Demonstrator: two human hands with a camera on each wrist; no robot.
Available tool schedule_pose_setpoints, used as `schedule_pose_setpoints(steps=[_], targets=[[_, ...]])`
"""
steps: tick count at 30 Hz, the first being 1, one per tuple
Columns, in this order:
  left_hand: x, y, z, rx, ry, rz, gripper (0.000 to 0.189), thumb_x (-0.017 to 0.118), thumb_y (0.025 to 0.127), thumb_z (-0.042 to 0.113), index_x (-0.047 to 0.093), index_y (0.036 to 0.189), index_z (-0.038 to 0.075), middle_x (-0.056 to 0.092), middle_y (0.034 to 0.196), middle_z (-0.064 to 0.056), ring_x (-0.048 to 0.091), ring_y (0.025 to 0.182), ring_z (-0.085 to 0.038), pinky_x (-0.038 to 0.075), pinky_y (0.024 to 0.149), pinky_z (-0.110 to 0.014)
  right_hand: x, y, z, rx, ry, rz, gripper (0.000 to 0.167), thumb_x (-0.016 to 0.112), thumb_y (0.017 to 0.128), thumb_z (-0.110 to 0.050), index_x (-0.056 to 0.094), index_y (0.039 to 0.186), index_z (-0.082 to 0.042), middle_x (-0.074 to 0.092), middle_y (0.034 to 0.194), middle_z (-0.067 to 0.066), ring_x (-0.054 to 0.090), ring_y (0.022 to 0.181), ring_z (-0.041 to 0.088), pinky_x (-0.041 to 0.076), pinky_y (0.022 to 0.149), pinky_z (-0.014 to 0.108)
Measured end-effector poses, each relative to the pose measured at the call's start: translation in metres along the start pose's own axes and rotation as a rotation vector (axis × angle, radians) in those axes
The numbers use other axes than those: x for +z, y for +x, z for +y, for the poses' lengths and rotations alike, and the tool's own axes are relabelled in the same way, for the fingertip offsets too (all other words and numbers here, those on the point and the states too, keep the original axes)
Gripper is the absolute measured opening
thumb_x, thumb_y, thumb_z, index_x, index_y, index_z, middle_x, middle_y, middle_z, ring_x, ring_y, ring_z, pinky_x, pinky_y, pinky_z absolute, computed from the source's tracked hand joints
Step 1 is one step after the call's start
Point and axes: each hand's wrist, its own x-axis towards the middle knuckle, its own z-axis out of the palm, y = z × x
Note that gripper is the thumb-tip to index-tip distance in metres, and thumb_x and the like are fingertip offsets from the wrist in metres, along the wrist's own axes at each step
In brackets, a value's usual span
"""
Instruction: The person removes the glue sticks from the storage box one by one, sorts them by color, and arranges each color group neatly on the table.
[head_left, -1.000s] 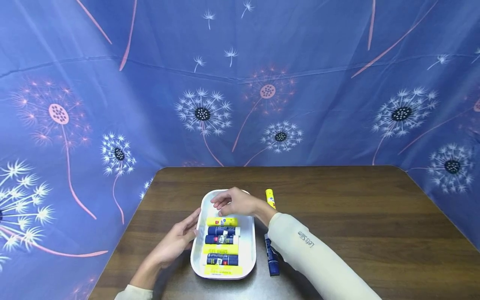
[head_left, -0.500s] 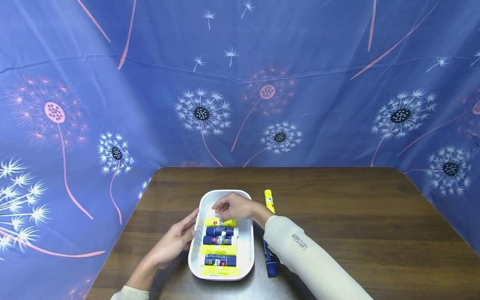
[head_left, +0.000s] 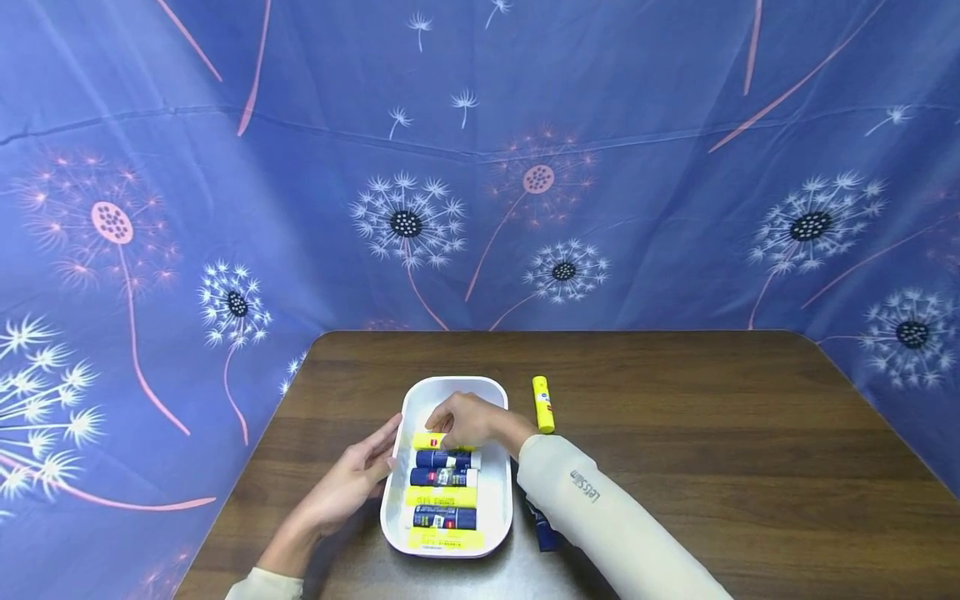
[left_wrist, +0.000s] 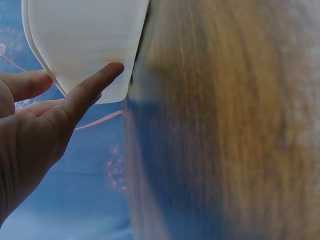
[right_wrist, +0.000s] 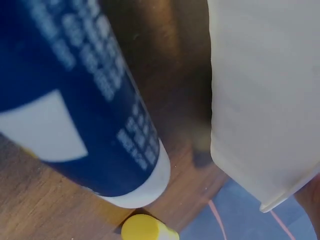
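Observation:
A white tray (head_left: 504,517) holds a column of yellow and blue glue sticks lying crosswise. My right hand (head_left: 472,419) reaches over the tray's right rim, its fingers bent round the farthest yellow glue stick (head_left: 425,441) and covering that stick's right end. Below it lies a blue glue stick (head_left: 438,460) with a white end. My left hand (head_left: 351,483) rests against the tray's left side, fingers extended. In the left wrist view, a straight finger (left_wrist: 95,87) lies along the tray's outer wall (left_wrist: 85,45). The right wrist view does not show what the right fingers touch.
Right of the tray, a yellow glue stick (head_left: 543,406) lies on the wooden table (head_left: 712,442). Nearer, a dark blue glue stick (head_left: 546,535) is partly covered by the right sleeve (head_left: 600,500); a blue stick (right_wrist: 100,115) looms large in the right wrist view.
My right hand has lowered toward the near side, from just beyond the farthest yellow glue stick onto it, now covering its right end. My left hand stays at the tray's side.

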Motion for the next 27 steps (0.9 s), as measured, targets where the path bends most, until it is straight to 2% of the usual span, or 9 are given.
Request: schedule_pose_setpoints(steps=[4, 7, 11, 14, 20, 27], targets=[[-0.0005, -0.0004, -0.0014, 0.002, 0.004, -0.008, 0.064, 0.038, 0.11, 0.004, 0.008, 0.166, 0.005, 0.014, 0.17, -0.031, 0.027, 0.152, -0.052, 0.052, 0.105, -0.06, 0.0015, -0.0005, -0.0002, 0.004, -0.001, 0.006, 0.033, 0.078, 0.085, -0.002, 0.078, 0.117, -0.01, 0.076, 0.099, -0.002, 0.061, 0.087, 0.007, 0.054, 0.085, 0.024], [-0.0012, -0.001, -0.0019, -0.004, 0.012, -0.009, 0.06, 0.037, 0.11, 0.005, 0.015, 0.166, 0.006, 0.026, 0.165, -0.034, 0.039, 0.147, -0.051, 0.054, 0.104, -0.058, 0.0023, -0.0008, -0.0003, 0.002, -0.01, 0.002, 0.032, 0.076, 0.086, -0.002, 0.079, 0.117, -0.011, 0.076, 0.099, -0.003, 0.061, 0.087, 0.007, 0.054, 0.085, 0.024], [-0.0015, -0.001, -0.0024, -0.01, 0.018, -0.008, 0.057, 0.038, 0.11, 0.005, 0.022, 0.165, 0.007, 0.04, 0.155, -0.036, 0.052, 0.138, -0.045, 0.056, 0.102, -0.054, 0.0028, -0.0006, -0.0002, 0.003, -0.018, 0.004, 0.031, 0.075, 0.088, -0.003, 0.079, 0.118, -0.012, 0.076, 0.099, -0.004, 0.061, 0.088, 0.007, 0.054, 0.087, 0.025], [-0.001, -0.001, -0.0023, -0.013, 0.016, 0.001, 0.056, 0.038, 0.11, 0.006, 0.023, 0.164, 0.007, 0.037, 0.158, -0.035, 0.049, 0.141, -0.046, 0.055, 0.103, -0.055, 0.0028, -0.0007, 0.0, 0.005, -0.016, 0.005, 0.031, 0.075, 0.089, -0.004, 0.079, 0.118, -0.012, 0.076, 0.099, -0.004, 0.061, 0.089, 0.007, 0.054, 0.087, 0.025], [0.0007, -0.0005, -0.0022, -0.027, -0.009, 0.035, 0.056, 0.038, 0.11, 0.005, 0.021, 0.163, 0.007, 0.019, 0.169, -0.03, 0.032, 0.151, -0.051, 0.051, 0.106, -0.061, 0.0021, -0.0014, -0.0001, -0.002, -0.019, 0.005, 0.03, 0.076, 0.088, -0.003, 0.079, 0.117, -0.011, 0.077, 0.099, -0.003, 0.061, 0.088, 0.006, 0.054, 0.087, 0.025], [0.0022, 0.0007, -0.0034, -0.049, -0.023, 0.059, 0.056, 0.038, 0.109, 0.004, 0.021, 0.162, 0.007, 0.02, 0.169, -0.028, 0.031, 0.152, -0.05, 0.05, 0.107, -0.062, 0.0019, -0.0014, -0.0006, -0.001, -0.011, 0.005, 0.029, 0.075, 0.089, -0.004, 0.079, 0.117, -0.011, 0.076, 0.1, -0.002, 0.061, 0.089, 0.007, 0.054, 0.088, 0.026]])
